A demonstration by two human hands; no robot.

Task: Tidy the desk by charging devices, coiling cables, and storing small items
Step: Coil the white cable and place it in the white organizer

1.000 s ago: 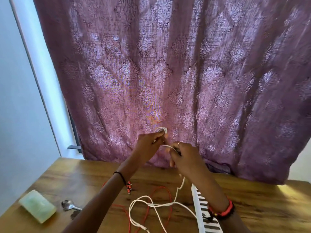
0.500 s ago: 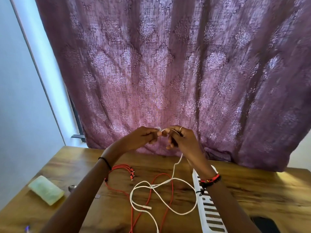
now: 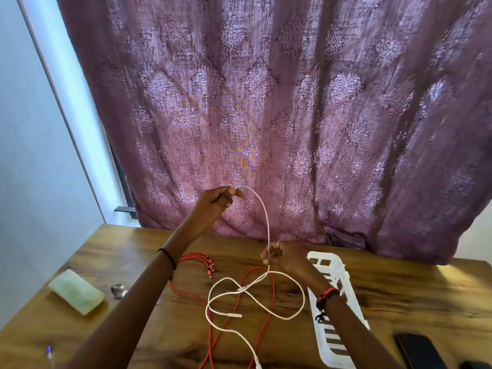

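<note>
A white cable (image 3: 267,225) arcs between my two hands above the wooden desk (image 3: 399,288). My left hand (image 3: 217,201) is raised in front of the curtain and pinches the cable's end. My right hand (image 3: 285,255) sits lower, just above the desk, and pinches the same cable further along. Below it the white cable lies in loose loops on the desk, crossing a red multi-plug cable (image 3: 255,312) whose plugs point right near my left wrist.
A white slotted plastic basket (image 3: 327,265) lies under my right forearm. A pale green bar (image 3: 76,291) and a spoon (image 3: 118,290) are at the left, a pen (image 3: 49,352) at the near left edge, a dark phone (image 3: 418,350) at the near right. A purple curtain (image 3: 292,102) hangs behind.
My hands were together in front of the curtain; now my right hand has slid down the white cable toward the desk, stretching a length between the hands. The view has tilted down.
</note>
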